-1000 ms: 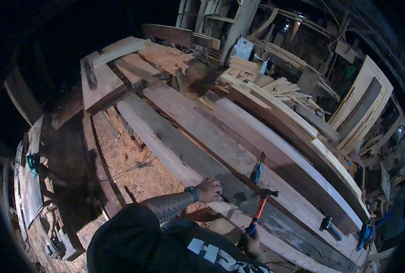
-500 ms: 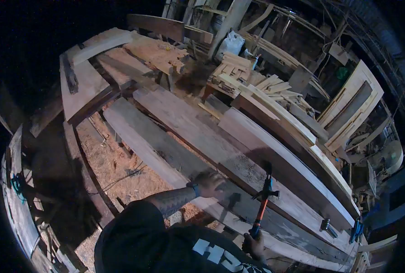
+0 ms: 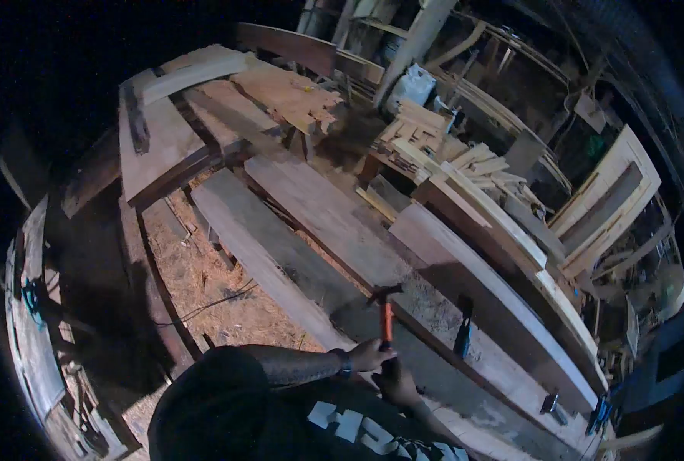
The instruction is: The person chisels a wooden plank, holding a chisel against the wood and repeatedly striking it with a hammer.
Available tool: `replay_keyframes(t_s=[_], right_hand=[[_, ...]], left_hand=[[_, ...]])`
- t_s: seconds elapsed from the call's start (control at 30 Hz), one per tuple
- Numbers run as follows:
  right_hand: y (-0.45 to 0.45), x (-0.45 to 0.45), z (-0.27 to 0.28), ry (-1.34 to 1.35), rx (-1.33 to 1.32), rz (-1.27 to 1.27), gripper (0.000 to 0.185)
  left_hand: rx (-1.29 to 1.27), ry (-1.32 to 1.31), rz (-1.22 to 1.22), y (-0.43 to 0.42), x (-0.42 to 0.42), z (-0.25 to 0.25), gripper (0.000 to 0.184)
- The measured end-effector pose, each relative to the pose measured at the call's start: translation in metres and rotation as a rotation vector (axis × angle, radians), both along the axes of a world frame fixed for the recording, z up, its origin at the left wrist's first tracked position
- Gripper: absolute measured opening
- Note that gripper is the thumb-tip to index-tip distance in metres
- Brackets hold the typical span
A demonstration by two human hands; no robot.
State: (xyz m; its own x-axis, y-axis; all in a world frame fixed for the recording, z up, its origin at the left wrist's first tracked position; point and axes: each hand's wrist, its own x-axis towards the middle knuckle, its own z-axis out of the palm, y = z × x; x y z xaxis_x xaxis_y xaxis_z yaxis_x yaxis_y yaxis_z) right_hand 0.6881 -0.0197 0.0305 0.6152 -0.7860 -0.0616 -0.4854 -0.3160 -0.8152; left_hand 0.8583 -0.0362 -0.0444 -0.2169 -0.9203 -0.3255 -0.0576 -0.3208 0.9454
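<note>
A claw hammer with an orange and black handle stands head-up in front of me, over the long planks. My right hand is closed round the dark lower grip. My left hand, with a band on its wrist, meets the handle just above, its fingers curled against it. Below the hammer lies a long grey-brown plank, beside a second wide plank. To the right, a dark tool with a blue edge rests on the second plank; its kind is hard to make out.
A short metal cylinder and a blue-and-black tool sit at the right end. Thick boards run along the far side, with stacked offcuts behind. Wood shavings cover the ground on the left.
My left hand has left the plank and come to the hammer's handle. My right hand has moved the hammer leftward, away from the dark tool. The view has shifted slightly.
</note>
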Motion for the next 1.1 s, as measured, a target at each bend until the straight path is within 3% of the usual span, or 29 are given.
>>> replay_keyframes(t_s=[0.13, 0.17, 0.27, 0.3, 0.4, 0.43, 0.47, 0.5, 0.53, 0.63, 0.7, 0.83, 0.9, 1.0, 1.07, 1.1], right_hand=[[-0.031, 0.024, 0.016, 0.085, 0.291, 0.18, 0.054], [-0.039, 0.027, 0.006, 0.096, 0.362, 0.223, 0.052], [-0.051, 0.045, -0.005, 0.068, 0.382, 0.339, 0.045], [-0.053, 0.05, -0.007, 0.096, 0.278, 0.404, 0.044], [-0.052, 0.063, -0.025, 0.208, 0.394, 0.488, 0.043], [-0.051, 0.068, -0.029, 0.33, 0.319, 0.517, 0.044], [-0.05, 0.067, -0.029, 0.347, 0.333, 0.538, 0.044], [-0.05, 0.07, -0.016, 0.363, 0.343, 0.56, 0.043], [-0.054, 0.076, -0.009, 0.376, 0.351, 0.579, 0.043], [-0.057, 0.075, -0.058, 0.112, 0.24, 0.522, 0.044], [-0.064, 0.089, -0.052, 0.155, -0.035, 0.622, 0.041], [-0.092, 0.134, -0.097, -0.096, -0.398, 0.669, 0.032], [-0.097, 0.172, -0.09, -0.018, -0.269, 0.554, 0.028], [-0.105, 0.255, -0.062, 0.056, -0.18, 0.456, 0.023], [-0.102, 0.285, -0.066, 0.154, -0.223, 0.388, 0.023], [-0.104, 0.295, -0.081, 0.221, -0.298, 0.341, 0.024]], left_hand=[[0.06, -0.048, 0.268, 0.012, 0.029, -0.002, 0.041], [0.199, 0.316, 0.368, 0.015, 0.038, 0.028, 0.033], [0.16, 0.416, 0.487, 0.016, 0.072, 0.019, 0.026], [0.149, 0.31, 0.531, 0.019, 0.088, 0.015, 0.023], [0.227, 0.247, 0.624, 0.037, 0.117, 0.069, 0.019], [0.188, 0.426, 0.563, 0.039, 0.134, 0.032, 0.019], [0.118, 0.192, 0.569, 0.046, 0.147, -0.004, 0.018], [0.069, -0.053, 0.579, 0.054, 0.156, -0.001, 0.017], [0.157, 0.012, 0.663, 0.06, 0.165, 0.023, 0.016], [-0.005, -0.008, 0.687, 0.073, 0.206, 0.024, 0.017], [-0.011, -0.023, 0.703, 0.073, 0.241, 0.037, 0.018], [-0.03, 0.134, 0.739, 0.049, 0.334, 0.041, 0.025], [-0.096, 0.219, 0.798, 0.022, 0.389, 0.013, 0.028], [-0.099, 0.209, 0.776, -0.023, 0.486, 0.035, 0.018], [0.091, 0.425, 0.727, -0.055, 0.568, 0.02, 0.016], [0.14, 0.355, 0.73, -0.069, 0.6, 0.016, 0.015]])
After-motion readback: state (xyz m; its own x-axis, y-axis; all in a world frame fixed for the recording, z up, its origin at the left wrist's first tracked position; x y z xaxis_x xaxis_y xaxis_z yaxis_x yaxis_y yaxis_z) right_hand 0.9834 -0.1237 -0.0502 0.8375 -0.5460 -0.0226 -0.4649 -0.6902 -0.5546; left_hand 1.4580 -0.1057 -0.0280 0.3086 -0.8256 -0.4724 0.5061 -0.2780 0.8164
